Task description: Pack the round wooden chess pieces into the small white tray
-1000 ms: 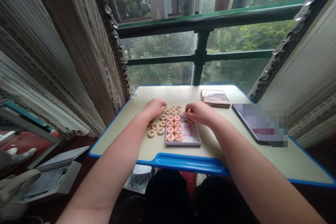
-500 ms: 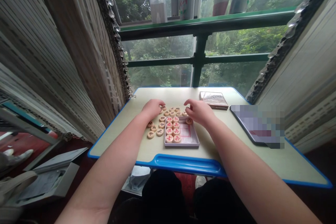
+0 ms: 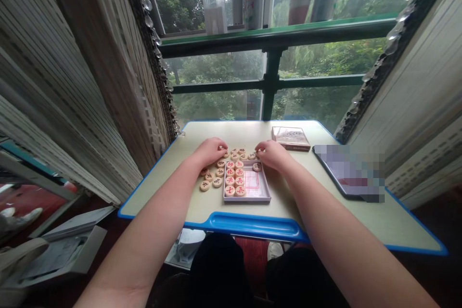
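On the small table, a shallow white box (image 3: 267, 190) holds two columns of red-marked xiangqi pieces (image 3: 239, 181). One dark-marked xiangqi piece (image 3: 256, 167) lies by itself at the box's far right corner. More loose dark-marked pieces (image 3: 217, 182) are scattered to the left of the box and behind it. My left hand (image 3: 212, 151) is behind the box at its left, fingers closed on a xiangqi piece, partly hidden by the fingertips. My right hand (image 3: 270, 152) is at the box's far right corner, fingers pinched beside the loose pieces; what they hold is hidden.
A flat patterned box (image 3: 291, 138) stands toward the back right of the table. A tablet-like device (image 3: 339, 175), its screen blurred, lies on the right. A blue tray groove (image 3: 254, 225) runs along the front edge. Cans (image 3: 254, 6) and cups stand on the window ledge.
The fingers of my right hand have come together and lowered toward the loose pieces. My left fingers have closed at the piece behind the box. The view has shifted slightly.
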`<control>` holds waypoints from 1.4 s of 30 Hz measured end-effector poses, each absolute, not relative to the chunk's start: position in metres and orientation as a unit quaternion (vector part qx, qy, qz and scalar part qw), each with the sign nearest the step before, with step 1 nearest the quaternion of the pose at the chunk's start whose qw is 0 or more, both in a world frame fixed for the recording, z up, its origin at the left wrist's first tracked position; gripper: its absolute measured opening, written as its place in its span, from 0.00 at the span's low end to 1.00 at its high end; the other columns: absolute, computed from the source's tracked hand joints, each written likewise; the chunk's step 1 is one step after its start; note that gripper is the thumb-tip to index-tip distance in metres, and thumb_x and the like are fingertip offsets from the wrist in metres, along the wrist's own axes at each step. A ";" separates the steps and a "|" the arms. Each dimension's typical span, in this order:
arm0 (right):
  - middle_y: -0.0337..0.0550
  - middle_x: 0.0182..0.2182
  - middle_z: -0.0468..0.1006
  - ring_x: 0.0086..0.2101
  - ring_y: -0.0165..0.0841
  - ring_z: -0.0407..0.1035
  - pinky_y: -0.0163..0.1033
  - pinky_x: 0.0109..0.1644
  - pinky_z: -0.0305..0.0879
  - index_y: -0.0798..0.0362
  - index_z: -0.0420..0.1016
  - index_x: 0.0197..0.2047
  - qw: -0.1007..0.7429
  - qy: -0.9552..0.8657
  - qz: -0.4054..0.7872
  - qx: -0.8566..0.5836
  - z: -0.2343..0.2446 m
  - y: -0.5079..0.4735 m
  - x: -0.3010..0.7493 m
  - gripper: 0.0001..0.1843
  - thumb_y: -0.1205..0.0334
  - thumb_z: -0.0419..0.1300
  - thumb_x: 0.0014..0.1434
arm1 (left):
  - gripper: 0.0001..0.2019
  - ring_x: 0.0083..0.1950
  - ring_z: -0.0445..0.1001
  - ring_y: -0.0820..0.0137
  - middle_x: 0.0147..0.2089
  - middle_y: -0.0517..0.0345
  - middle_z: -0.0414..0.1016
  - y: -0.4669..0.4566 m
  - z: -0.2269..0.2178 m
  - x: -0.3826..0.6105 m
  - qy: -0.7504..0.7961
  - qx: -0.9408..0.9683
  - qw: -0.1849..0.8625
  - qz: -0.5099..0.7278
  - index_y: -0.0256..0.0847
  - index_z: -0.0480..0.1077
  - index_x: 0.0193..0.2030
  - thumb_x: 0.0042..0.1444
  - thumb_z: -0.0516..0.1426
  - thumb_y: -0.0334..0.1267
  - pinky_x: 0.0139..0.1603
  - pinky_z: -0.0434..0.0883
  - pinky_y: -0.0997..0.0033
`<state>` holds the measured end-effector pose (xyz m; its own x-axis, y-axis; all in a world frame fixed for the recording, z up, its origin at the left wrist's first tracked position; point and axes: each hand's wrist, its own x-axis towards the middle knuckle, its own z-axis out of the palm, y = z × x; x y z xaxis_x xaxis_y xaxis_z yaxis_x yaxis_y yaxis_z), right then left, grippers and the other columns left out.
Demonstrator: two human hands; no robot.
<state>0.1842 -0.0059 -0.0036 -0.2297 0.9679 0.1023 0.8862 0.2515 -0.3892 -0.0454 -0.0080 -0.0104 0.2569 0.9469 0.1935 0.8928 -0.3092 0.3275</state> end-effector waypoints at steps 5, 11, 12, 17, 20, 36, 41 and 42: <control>0.48 0.41 0.75 0.38 0.36 0.69 0.36 0.42 0.61 0.50 0.78 0.40 0.157 -0.790 0.108 -0.583 -0.009 -0.005 0.182 0.14 0.59 0.53 0.55 | 0.12 0.39 0.72 0.68 0.40 0.54 0.75 -0.008 -0.010 -0.045 0.576 0.795 0.069 0.177 0.39 0.76 0.38 0.52 0.53 0.38 0.45 0.68 0.71; 0.48 0.41 0.75 0.39 0.36 0.69 0.36 0.42 0.61 0.52 0.77 0.42 0.164 -0.787 0.097 -0.587 -0.010 -0.005 0.182 0.15 0.59 0.53 0.55 | 0.14 0.42 0.72 0.69 0.45 0.53 0.74 -0.008 -0.012 -0.041 0.561 0.803 0.075 0.185 0.40 0.74 0.44 0.55 0.51 0.40 0.48 0.68 0.71; 0.48 0.41 0.76 0.39 0.36 0.69 0.35 0.41 0.61 0.52 0.77 0.41 0.162 -0.787 0.098 -0.587 -0.009 -0.005 0.181 0.15 0.59 0.53 0.55 | 0.15 0.42 0.72 0.69 0.46 0.53 0.74 -0.009 -0.012 -0.041 0.560 0.805 0.077 0.183 0.40 0.74 0.44 0.55 0.51 0.40 0.49 0.67 0.71; 0.48 0.40 0.75 0.37 0.35 0.69 0.34 0.38 0.61 0.51 0.79 0.38 0.153 -0.790 0.105 -0.584 -0.007 -0.008 0.179 0.15 0.56 0.54 0.55 | 0.16 0.48 0.71 0.66 0.48 0.52 0.73 -0.008 -0.014 -0.040 0.546 0.813 0.078 0.185 0.39 0.73 0.47 0.56 0.49 0.39 0.53 0.66 0.69; 0.48 0.41 0.75 0.37 0.36 0.69 0.34 0.38 0.61 0.51 0.79 0.39 0.148 -0.792 0.108 -0.582 -0.006 -0.008 0.179 0.15 0.56 0.55 0.53 | 0.18 0.49 0.70 0.67 0.49 0.52 0.73 -0.005 -0.016 -0.041 0.556 0.805 0.083 0.187 0.38 0.73 0.47 0.55 0.47 0.31 0.54 0.66 0.69; 0.47 0.41 0.79 0.42 0.37 0.70 0.35 0.43 0.62 0.54 0.78 0.40 0.165 -0.744 0.135 -0.633 -0.004 0.000 0.185 0.15 0.67 0.53 0.52 | 0.17 0.48 0.71 0.68 0.47 0.53 0.74 -0.006 -0.013 -0.041 0.571 0.801 0.042 0.176 0.38 0.74 0.44 0.52 0.48 0.31 0.53 0.66 0.72; 0.48 0.41 0.79 0.41 0.36 0.70 0.35 0.43 0.62 0.54 0.78 0.41 0.166 -0.745 0.135 -0.631 -0.006 0.001 0.186 0.16 0.68 0.53 0.52 | 0.17 0.47 0.72 0.67 0.46 0.54 0.75 -0.008 -0.012 -0.040 0.572 0.802 0.046 0.166 0.39 0.74 0.44 0.52 0.48 0.31 0.52 0.67 0.71; 0.47 0.41 0.79 0.41 0.36 0.70 0.35 0.43 0.62 0.54 0.78 0.41 0.168 -0.748 0.132 -0.628 -0.006 0.001 0.186 0.16 0.68 0.53 0.52 | 0.17 0.48 0.72 0.67 0.46 0.54 0.75 -0.008 -0.011 -0.040 0.574 0.801 0.048 0.165 0.39 0.74 0.44 0.52 0.48 0.32 0.52 0.67 0.71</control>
<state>0.1859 0.0013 -0.0063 -0.1552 0.9842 0.0856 0.8950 0.1768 -0.4097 -0.0396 -0.0082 -0.0110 0.2870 0.9347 0.2099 0.9029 -0.3371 0.2667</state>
